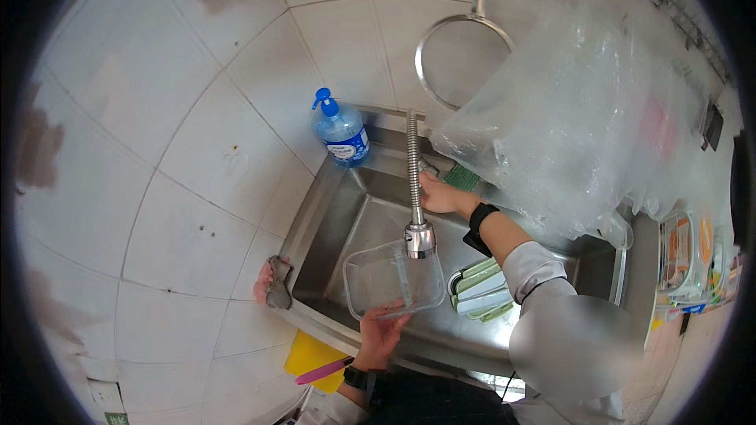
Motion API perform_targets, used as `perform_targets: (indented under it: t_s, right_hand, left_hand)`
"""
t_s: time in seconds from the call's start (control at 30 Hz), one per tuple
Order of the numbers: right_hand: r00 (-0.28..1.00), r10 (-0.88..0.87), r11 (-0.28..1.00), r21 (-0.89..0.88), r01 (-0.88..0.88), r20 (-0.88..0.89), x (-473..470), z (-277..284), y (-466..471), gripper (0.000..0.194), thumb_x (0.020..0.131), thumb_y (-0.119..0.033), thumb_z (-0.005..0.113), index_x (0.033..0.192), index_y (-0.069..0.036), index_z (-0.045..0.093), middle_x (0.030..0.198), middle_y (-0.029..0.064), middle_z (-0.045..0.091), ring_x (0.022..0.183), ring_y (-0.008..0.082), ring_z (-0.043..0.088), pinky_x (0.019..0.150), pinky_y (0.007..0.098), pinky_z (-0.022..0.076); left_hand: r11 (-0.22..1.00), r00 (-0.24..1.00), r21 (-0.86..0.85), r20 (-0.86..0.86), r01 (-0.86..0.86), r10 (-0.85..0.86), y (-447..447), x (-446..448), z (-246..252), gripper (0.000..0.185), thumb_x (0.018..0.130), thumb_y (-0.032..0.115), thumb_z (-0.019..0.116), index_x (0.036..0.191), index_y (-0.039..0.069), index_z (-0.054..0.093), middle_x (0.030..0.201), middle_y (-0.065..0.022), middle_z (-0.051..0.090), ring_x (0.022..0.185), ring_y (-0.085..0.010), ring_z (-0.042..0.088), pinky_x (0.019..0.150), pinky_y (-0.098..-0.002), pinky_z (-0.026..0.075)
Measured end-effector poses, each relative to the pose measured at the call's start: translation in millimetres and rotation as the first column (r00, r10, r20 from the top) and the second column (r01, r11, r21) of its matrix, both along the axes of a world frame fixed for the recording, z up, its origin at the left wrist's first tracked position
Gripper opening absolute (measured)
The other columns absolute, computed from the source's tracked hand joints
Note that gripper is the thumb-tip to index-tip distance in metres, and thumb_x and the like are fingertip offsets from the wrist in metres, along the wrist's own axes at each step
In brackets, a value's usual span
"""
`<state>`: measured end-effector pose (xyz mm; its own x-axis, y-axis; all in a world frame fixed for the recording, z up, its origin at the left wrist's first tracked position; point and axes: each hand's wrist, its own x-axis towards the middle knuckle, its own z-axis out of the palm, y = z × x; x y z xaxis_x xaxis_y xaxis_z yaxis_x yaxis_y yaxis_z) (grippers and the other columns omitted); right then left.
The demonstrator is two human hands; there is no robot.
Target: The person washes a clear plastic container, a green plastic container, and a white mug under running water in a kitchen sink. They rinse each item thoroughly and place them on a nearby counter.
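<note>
Under the chrome head of a flexible faucet (414,177), a clear rectangular container (378,283) is held over the stainless steel sink (354,230). My left hand (383,330) grips its near edge from below. Water seems to run from the faucet head into it. My right hand (440,193) reaches to the faucet's base at the back of the sink, at or near its handle; the fingertips are partly hidden behind the hose. Green-and-white lids (484,292) lie stacked in the sink under my right forearm.
A blue pump bottle (342,133) stands at the sink's back left corner. A green scouring pad (462,177) lies by the back rim. Clear plastic bags (549,130) hang at right beside a round metal strainer (416,62). A grey-pink cloth (276,282) and a pink-handled tool (322,372) are at left.
</note>
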<state>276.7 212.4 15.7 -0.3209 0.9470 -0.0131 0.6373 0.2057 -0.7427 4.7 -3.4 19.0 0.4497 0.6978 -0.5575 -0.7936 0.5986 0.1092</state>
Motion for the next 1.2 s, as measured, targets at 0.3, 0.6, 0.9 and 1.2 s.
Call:
perform_targets:
  t_s: [0.3,0.6,0.9,1.2]
  right_hand:
    - [1.000,0.028,0.999,0.019,-0.028,0.007,3.8,-7.2,2.7,0.028,0.083,-0.023,0.059,0.099,-0.008,0.040,0.107,0.0164,0.042,0.107,0.0368,0.045,0.089,0.0407,0.0373]
    - [0.994,-0.101,0.918,0.390,0.078,0.039,-3.1,39.0,-75.9,0.029,0.083,-0.022,0.057,0.104,-0.004,0.052,0.110,0.0202,0.052,0.106,0.0373,0.049,0.094,0.0412,0.0370]
    - [0.932,0.019,0.938,0.317,-0.142,0.362,-84.2,32.7,-247.9,0.017,0.078,-0.020,0.060,0.087,-0.006,0.057,0.080,0.0100,0.062,0.078,0.0267,0.061,0.078,0.0420,0.0451]
    - [0.504,-0.601,0.784,-0.580,0.221,-0.621,-110.8,2.6,-227.0,0.009,0.085,-0.001,0.049,0.088,-0.002,0.058,0.080,0.0061,0.060,0.068,0.0163,0.058,0.060,0.0305,0.0475]
  left_hand:
    - [1.000,0.986,-0.020,-0.166,-0.023,0.020,1.0,1.8,8.6,0.021,0.081,0.009,0.045,0.097,-0.003,0.042,0.110,-0.0209,0.050,0.105,-0.0428,0.052,0.090,-0.0445,0.050]
    - [0.929,0.845,0.290,-0.532,0.232,-0.045,-3.6,3.2,3.8,0.022,0.084,0.013,0.046,0.100,-0.003,0.046,0.109,-0.0190,0.051,0.098,-0.0349,0.056,0.086,-0.0421,0.052]
    - [0.944,0.889,0.122,-0.390,0.307,-0.239,12.8,-6.1,-0.6,0.036,0.083,0.024,0.056,0.110,0.003,0.046,0.103,-0.0104,0.050,0.090,-0.0296,0.056,0.085,-0.0428,0.050]
    - [0.787,0.387,0.041,-0.886,0.616,-0.257,32.0,26.0,3.3,0.067,0.085,0.028,0.057,0.137,0.009,0.020,0.120,-0.0141,0.044,0.109,-0.0260,0.046,0.090,-0.0436,0.041]
